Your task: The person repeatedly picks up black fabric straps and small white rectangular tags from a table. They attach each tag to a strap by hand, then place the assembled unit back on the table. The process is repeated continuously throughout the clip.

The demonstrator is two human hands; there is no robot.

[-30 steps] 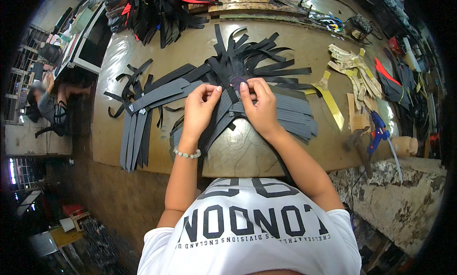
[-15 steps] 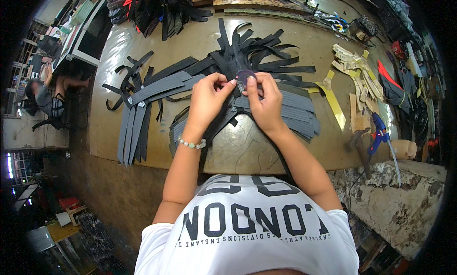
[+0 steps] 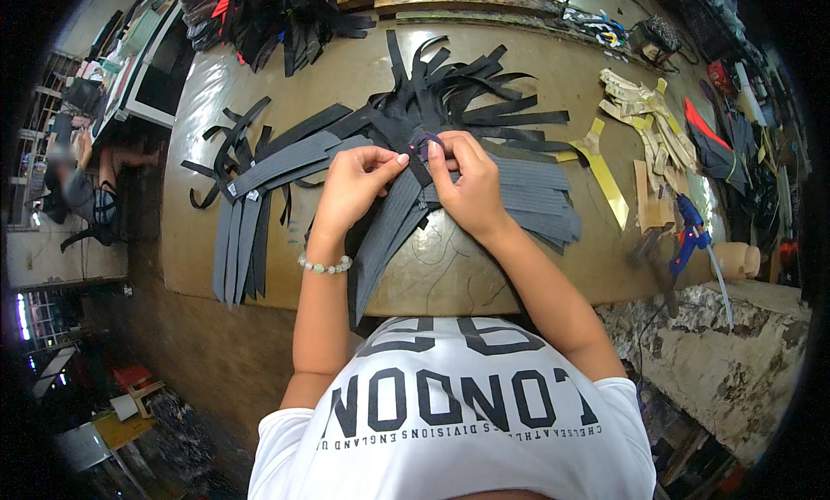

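- We see both hands close together over the middle of the table point(image 3: 303, 89), working on a dark strap point(image 3: 421, 170).
- The left hand point(image 3: 361, 184) is half curled, its thumb and forefinger pinched together on the near end of that strap; a beaded bracelet point(image 3: 325, 265) circles the wrist.
- The right hand point(image 3: 468, 180) is curled too, thumb pressed toward forefinger, gripping a small purple thing point(image 3: 424, 142) whose full shape we cannot tell.
- Below the hands we find grey ribbed straps point(image 3: 380, 245) running toward the table's near edge, and more grey straps point(image 3: 532, 193) fanning out to the right.
- Just beyond the hands lie black straps point(image 3: 441, 93), loose and looping.
- To the left we have a separate bundle point(image 3: 235, 253) of grey and black straps.
- On the right we see a yellow forked piece point(image 3: 609, 189), a heap of cream strips point(image 3: 648, 124) and a blue glue gun point(image 3: 689, 232).
- Far left, we notice another person point(image 3: 82, 184).
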